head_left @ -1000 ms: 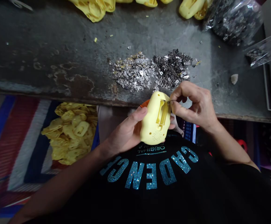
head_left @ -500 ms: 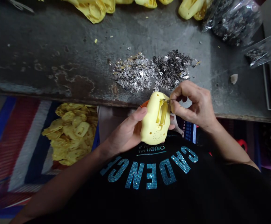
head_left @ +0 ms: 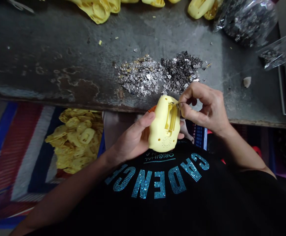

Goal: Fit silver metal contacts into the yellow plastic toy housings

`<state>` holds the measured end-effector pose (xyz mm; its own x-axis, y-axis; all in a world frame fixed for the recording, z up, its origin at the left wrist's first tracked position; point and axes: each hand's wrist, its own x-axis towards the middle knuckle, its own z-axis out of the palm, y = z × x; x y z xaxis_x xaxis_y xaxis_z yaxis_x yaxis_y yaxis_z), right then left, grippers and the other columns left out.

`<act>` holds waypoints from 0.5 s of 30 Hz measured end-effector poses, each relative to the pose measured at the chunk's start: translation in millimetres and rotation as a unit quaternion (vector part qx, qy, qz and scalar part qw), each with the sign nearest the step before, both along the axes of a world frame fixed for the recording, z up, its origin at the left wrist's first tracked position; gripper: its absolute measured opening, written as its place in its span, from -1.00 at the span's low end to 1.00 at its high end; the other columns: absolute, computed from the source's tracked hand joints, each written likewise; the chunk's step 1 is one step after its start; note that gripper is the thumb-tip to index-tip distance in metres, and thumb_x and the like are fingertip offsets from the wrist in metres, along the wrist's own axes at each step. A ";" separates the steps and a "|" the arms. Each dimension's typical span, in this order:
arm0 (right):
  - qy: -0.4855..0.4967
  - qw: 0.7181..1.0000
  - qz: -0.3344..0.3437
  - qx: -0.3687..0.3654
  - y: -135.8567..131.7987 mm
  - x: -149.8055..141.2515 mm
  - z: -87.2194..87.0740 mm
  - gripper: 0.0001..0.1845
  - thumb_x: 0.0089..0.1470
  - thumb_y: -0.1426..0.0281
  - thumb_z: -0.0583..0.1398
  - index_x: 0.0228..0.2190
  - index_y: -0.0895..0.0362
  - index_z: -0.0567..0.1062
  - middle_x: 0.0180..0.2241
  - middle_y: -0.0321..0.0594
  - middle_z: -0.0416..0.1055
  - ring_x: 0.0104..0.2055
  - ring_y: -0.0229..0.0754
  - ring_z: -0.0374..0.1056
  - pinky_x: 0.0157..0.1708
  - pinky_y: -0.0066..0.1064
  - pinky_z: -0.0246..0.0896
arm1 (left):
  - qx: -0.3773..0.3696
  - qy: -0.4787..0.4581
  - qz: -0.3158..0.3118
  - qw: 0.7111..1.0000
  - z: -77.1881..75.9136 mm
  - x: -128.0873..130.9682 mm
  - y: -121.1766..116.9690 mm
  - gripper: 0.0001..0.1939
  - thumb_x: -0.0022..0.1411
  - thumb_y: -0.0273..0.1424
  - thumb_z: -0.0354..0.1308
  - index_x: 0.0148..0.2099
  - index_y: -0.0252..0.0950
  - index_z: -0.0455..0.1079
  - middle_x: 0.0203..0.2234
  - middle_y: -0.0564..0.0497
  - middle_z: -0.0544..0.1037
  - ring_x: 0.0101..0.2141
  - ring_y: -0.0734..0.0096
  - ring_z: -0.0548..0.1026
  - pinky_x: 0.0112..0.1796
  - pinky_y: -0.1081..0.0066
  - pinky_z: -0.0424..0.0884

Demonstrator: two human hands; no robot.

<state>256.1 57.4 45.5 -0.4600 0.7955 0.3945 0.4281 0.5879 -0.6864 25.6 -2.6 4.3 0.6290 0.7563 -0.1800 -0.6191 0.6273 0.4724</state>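
A pale yellow plastic shell (head_left: 157, 127) with an open battery compartment (head_left: 172, 118), screw holes and a patch of small speaker holes rests in my left hand (head_left: 135, 136). The left thumb lies along its side and the fingertips show at its far edge. Something orange peeks out behind the thumb. My right hand (head_left: 204, 106) pinches a small thin metal piece at the compartment's upper end, where bits of metal show; its exact kind is too small to tell. Just beyond lie a pile of silvery metal contact plates (head_left: 141, 77) and a pile of darker contact springs (head_left: 182, 72).
More yellow shells (head_left: 98, 9) lie along the table's (head_left: 47, 65) far side. Clear plastic bags (head_left: 251, 23) of metal parts sit at the far right, near a whitish lump (head_left: 247, 82). Below the table edge at left, a heap of yellow shells (head_left: 76, 141) fills a container.
The right fingers stay pinched at the compartment's upper end, with only a very slight shift. The shell remains in my left hand.
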 end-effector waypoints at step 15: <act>-0.009 1.000 0.023 -0.017 2.7 3.8 0.3 -0.82 0.22 0.51 0.30 -0.32 -0.04 0.49 -0.30 -0.27 0.57 -0.25 -0.11 0.45 -0.19 -0.16 0.43 | 0.013 0.017 0.006 1.000 -1.6 1.8 -1.0 -0.44 0.50 0.00 0.29 0.34 -0.24 0.56 0.28 -0.27 0.66 0.27 -0.30 0.63 0.00 0.02 0.76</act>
